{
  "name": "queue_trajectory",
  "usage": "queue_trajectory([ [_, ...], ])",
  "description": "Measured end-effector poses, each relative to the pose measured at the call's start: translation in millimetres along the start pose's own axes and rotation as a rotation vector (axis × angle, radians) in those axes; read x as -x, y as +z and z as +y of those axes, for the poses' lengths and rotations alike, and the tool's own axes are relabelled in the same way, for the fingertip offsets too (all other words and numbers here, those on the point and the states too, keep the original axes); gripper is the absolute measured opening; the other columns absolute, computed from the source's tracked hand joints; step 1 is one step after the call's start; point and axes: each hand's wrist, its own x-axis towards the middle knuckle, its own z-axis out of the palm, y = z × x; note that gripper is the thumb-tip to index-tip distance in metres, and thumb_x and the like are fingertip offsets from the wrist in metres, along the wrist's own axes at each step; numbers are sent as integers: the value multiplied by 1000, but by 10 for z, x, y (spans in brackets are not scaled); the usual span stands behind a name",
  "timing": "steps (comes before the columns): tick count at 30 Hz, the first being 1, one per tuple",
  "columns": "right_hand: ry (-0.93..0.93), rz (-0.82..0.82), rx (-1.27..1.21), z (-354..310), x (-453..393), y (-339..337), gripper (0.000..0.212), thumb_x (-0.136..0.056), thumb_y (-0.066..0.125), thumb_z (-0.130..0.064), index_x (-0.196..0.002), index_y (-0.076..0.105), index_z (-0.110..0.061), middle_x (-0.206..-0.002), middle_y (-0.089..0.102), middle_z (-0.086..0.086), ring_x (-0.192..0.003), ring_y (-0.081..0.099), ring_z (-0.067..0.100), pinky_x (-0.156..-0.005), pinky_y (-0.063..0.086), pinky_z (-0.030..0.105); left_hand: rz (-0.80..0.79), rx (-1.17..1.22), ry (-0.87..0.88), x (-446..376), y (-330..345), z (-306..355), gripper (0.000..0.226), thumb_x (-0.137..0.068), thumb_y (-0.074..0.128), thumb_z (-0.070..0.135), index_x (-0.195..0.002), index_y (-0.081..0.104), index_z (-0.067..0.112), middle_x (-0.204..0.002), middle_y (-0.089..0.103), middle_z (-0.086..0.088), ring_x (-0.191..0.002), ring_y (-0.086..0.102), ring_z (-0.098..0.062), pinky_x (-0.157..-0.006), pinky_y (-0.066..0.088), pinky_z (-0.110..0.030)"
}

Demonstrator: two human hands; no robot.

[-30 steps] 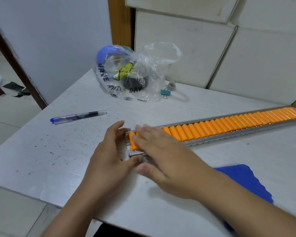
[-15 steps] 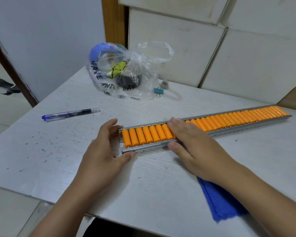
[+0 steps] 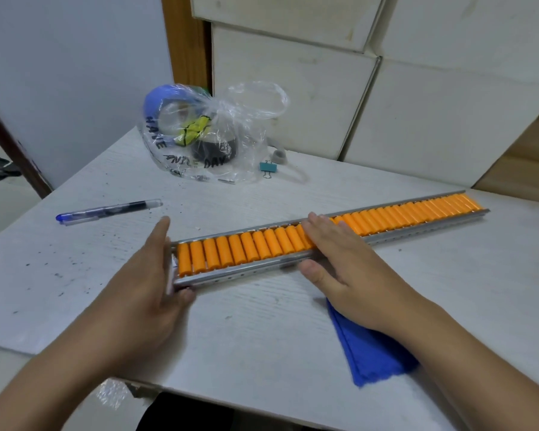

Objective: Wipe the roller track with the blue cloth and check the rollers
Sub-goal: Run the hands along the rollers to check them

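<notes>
A long metal roller track (image 3: 249, 272) with a row of orange rollers (image 3: 402, 214) lies slantwise across the white table (image 3: 262, 331). My left hand (image 3: 147, 284) braces the track's near left end, fingers along the end and thumb at its front corner. My right hand (image 3: 343, 265) lies flat on the rollers a short way along, fingers spread over them and thumb against the front rail. The folded blue cloth (image 3: 371, 349) lies on the table under my right wrist, held by neither hand.
A clear plastic bag (image 3: 212, 135) with tape rolls stands at the back of the table, a small teal binder clip (image 3: 266, 167) beside it. A blue pen (image 3: 106, 209) lies at the left. White boxes (image 3: 386, 88) line the wall behind. The table's front edge is close below my arms.
My right hand has slid rightward along the rollers, away from the left end, uncovering several rollers. My left hand stays at the track's end. The cloth has not moved.
</notes>
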Motion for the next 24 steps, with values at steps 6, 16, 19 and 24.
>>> queue_trajectory([
  [6, -111, -18, -1, -247, -217, 168, 77, -86, 20, -67, -149, 16, -23, -158, 10, -5, -144, 0, 5, -117, -4, 28, 72, -420, 358, -199, 245, 439, 94, -72, 36, 65, -147, 15, 12, -155, 24, -5, -144, 14, -20, -115, -1, -28],
  [16, -46, 57, 37, 118, -151, 180, 63, -92, 22, -50, -148, 22, -22, -157, 19, -4, -144, 9, 8, -118, 3, 33, 56, -414, 324, -584, 459, 682, 64, -74, 66, 48, -127, 51, 16, -118, 64, -6, -107, 57, -27, -89, 40, -35],
  [19, 38, 94, 71, 389, -81, 93, 58, -95, 21, -47, -149, 20, -24, -157, 19, -5, -144, 9, 7, -118, 0, 34, 47, -391, 258, -559, 482, 703, 74, -77, 65, 47, -140, 32, 27, -135, 51, 2, -121, 47, -20, -89, 39, -33],
  [24, 179, 169, 110, 767, 9, -31, 55, -96, 22, -41, -148, 23, -24, -156, 23, -4, -143, 12, 7, -117, -1, 36, 89, -324, 249, -548, 517, 636, 74, -76, 66, 49, -137, 30, 29, -127, 57, 2, -112, 52, -20, -79, 41, -33],
])
